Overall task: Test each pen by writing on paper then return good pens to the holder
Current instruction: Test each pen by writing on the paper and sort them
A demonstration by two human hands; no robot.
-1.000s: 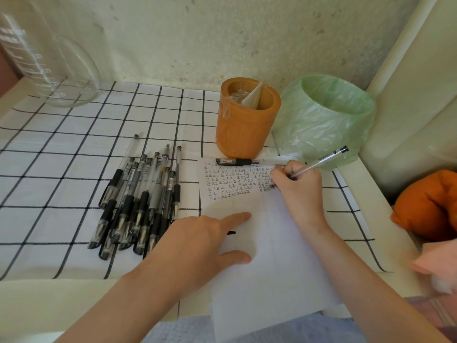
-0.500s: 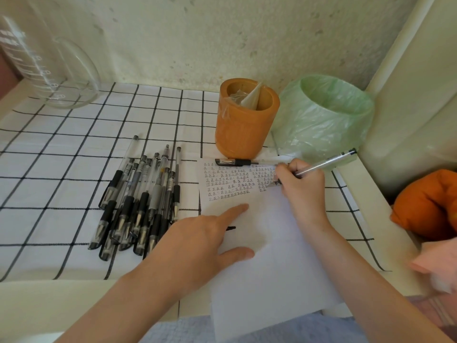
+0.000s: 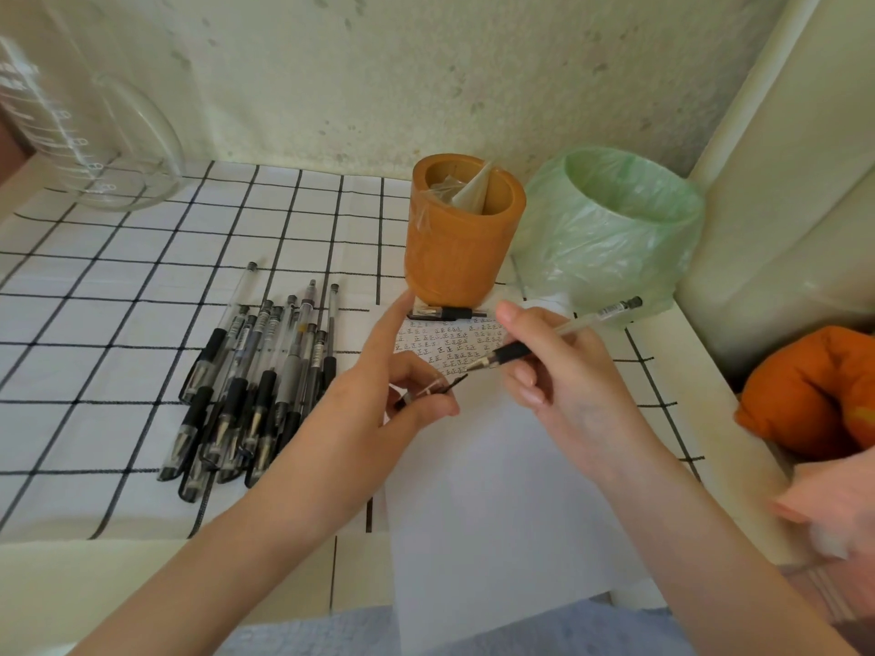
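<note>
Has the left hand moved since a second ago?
Yes. The left hand has left the paper and gone forward toward the orange holder; it now pinches a pen cap, its forefinger near the holder's base.

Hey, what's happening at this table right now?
A person is testing pens. The right hand holds a gel pen over the sheet of paper, tip pointing at what looks like a pen cap pinched in the left hand, so capping probably comes next. Rows of small test marks run along the paper's top. A pile of pens lies on the checked cloth, and another pen lies at the foot of the orange pen holder.
</note>
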